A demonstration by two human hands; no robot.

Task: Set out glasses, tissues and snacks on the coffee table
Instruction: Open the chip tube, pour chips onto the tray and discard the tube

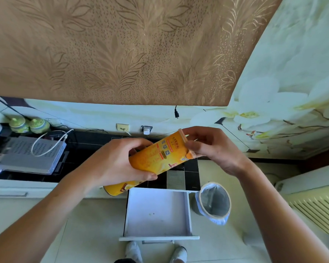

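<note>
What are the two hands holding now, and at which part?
One orange snack can: the left hand grips its body, and the right hand pinches the lid end.

An open white drawer sits beside a lined bin.

We see an orange-yellow snack tube with printed labels at centre, brown wallpaper embossed with leaves across the top — pale floral tiles at right — and a white drawer below centre.
</note>
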